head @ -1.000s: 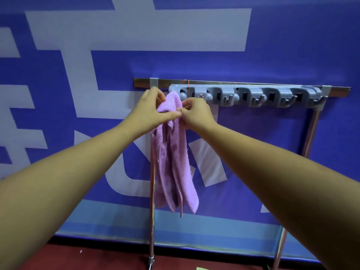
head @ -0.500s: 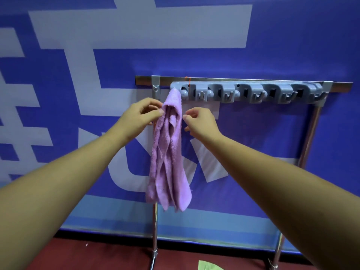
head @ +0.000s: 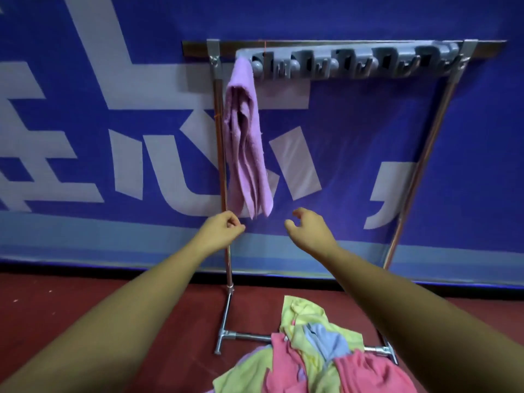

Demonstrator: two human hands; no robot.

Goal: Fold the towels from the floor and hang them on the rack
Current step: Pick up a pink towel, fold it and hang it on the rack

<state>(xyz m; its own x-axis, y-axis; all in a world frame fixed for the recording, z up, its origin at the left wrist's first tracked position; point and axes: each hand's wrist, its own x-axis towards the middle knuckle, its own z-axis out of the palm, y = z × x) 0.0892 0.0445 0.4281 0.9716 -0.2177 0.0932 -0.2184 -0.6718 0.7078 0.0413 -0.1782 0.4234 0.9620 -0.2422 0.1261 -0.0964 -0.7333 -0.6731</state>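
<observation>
Purple towel point(head: 245, 143) already up on the rack point(head: 340, 49), so next: reach down to the pile point(head: 312, 350) at lower centre-right, lift one top piece by an edge, shake it clear of its neighbours, then fold lengthwise for the next free hook. Left hand point(head: 222, 232) loosely curled in front of the rack's pole, apparently empty. Right hand point(head: 310, 232) relaxed, fingers apart, holding nothing. Hung from the leftmost hook at upper centre, just above both hands: long axis near vertical, bunched top at the hook, loose ends pointing down.
</observation>
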